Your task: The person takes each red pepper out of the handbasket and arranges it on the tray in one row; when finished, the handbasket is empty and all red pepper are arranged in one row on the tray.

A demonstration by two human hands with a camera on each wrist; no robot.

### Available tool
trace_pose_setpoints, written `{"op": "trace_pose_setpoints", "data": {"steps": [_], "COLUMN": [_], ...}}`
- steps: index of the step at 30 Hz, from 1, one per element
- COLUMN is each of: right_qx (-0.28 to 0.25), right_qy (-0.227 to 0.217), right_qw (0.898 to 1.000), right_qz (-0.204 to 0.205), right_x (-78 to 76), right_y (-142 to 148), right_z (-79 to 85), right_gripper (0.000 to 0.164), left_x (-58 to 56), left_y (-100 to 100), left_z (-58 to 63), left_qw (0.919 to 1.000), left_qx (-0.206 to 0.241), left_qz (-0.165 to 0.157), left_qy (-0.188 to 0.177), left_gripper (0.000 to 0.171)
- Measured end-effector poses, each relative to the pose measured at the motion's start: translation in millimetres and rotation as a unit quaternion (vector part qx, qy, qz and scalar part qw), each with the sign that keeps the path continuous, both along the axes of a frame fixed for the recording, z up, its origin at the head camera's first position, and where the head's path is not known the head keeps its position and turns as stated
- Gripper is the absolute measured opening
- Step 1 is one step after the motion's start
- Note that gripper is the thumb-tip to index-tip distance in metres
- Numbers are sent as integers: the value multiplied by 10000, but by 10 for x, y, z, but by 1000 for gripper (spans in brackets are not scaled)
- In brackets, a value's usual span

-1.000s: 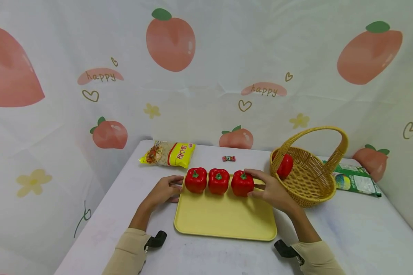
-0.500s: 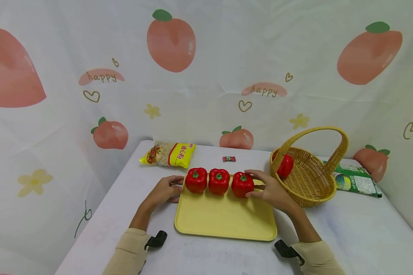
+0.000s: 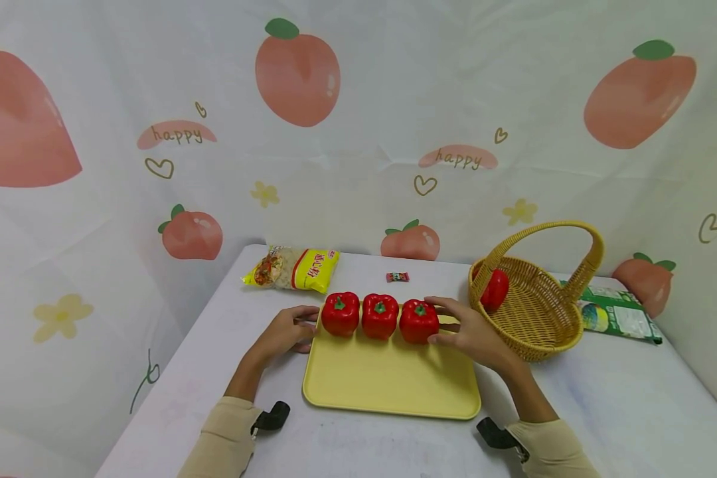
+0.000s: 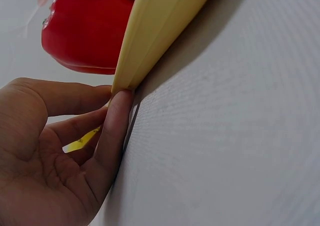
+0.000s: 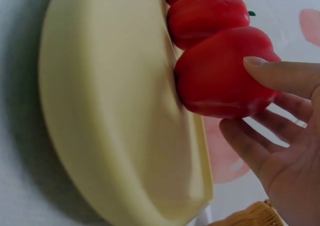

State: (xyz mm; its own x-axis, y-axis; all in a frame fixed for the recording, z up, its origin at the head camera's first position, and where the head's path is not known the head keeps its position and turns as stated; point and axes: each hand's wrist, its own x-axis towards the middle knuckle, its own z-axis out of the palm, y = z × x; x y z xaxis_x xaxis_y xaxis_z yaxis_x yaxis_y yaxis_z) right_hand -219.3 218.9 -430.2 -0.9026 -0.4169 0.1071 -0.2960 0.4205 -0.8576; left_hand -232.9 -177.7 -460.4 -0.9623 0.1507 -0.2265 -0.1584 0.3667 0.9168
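Observation:
Three red bell peppers stand in a row along the far side of a yellow tray (image 3: pixel 388 385): a left pepper (image 3: pixel 340 315), a middle pepper (image 3: pixel 380 317) and a right pepper (image 3: pixel 419 322). With thumb and fingertips, my left hand (image 3: pixel 283 330) pinches the tray's left rim near the far corner; in the left wrist view the tray wall (image 4: pixel 155 31) meets the fingers. My right hand (image 3: pixel 469 333) holds the right pepper from its right side. Its thumb (image 5: pixel 272 75) lies against the red skin in the right wrist view, and the other fingers curve around the far side.
On the right, a woven basket (image 3: pixel 534 318) with a tall handle has a red pepper (image 3: pixel 495 289) inside. A green packet (image 3: pixel 624 315) lies partly behind it. At the back are a yellow pasta bag (image 3: pixel 293 267) and a small wrapped candy (image 3: pixel 397 276).
The right pepper has shifted slightly left, toward the middle one, with my right hand on it. My left hand keeps its place at the tray rim.

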Motion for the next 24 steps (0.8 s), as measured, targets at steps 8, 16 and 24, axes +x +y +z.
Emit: {"op": "trace_pose_setpoints", "data": {"steps": [8,16,24], "right_qx": [-23,-160,18], "right_qy": [-57,-58,170], "right_qw": [10000,9998,9998], "right_qz": [-51,49,-68], "right_x": [2,-2,21], "right_y": [12,5,23], "right_z": [11,4,45], "right_gripper": [74,69,71], "left_x": [1,1,9], "left_y": [-2,2,10], "left_z": [4,7,13], "left_qw": [10000,10000,10000], "left_qx": [-11,-7,-72], "left_qz": [-6,3,60], "left_qy": [-18,-8,4], "left_gripper": [56,55,55]}}
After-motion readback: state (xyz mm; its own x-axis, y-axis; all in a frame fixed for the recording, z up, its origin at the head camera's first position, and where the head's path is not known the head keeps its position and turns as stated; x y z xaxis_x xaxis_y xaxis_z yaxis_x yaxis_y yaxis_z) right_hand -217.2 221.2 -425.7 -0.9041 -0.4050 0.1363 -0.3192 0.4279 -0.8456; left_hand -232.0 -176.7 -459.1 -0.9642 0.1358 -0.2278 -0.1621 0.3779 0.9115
